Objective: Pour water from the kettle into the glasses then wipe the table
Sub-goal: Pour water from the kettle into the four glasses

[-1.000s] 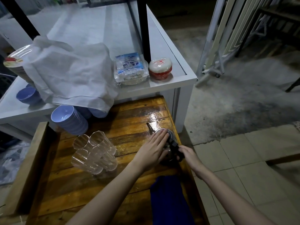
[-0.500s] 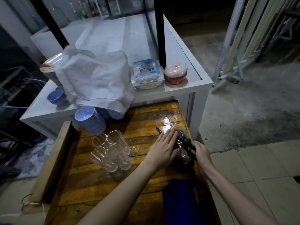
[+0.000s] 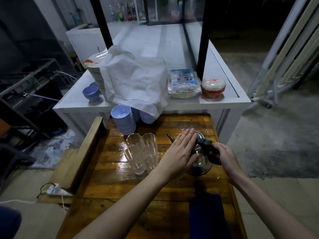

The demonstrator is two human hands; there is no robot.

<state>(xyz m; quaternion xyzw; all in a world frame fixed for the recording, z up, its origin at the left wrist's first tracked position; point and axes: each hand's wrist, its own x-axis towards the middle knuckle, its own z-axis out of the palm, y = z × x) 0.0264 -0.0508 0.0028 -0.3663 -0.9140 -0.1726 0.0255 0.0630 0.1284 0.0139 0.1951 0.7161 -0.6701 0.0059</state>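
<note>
Kettle (image 3: 201, 160): metal, black handle, standing near the right edge of the wooden surface (image 3: 110, 187), spout toward the glasses. Right hand (image 3: 224, 155) closed round the handle; left hand (image 3: 183, 150) flat and open, fingers together, palm pressed on the lid.

Glasses (image 3: 142, 152): four clear tumblers, clustered and touching, just left of the kettle, apparently empty.

Cloth (image 3: 207, 216): blue, lying on the near right of the surface.

Risks, as judged: the surface looks wet and glossy, so the kettle base may slide on lifting; glasses packed this tight could be knocked by the spout, or water could fall between rims; the kettle sits close enough to the edge to tip off.

Writing: blue-and-white packet (image 3: 183, 80) on the white counter (image 3: 238, 99) carries print, too blurred to read. No other legible labels.
</note>
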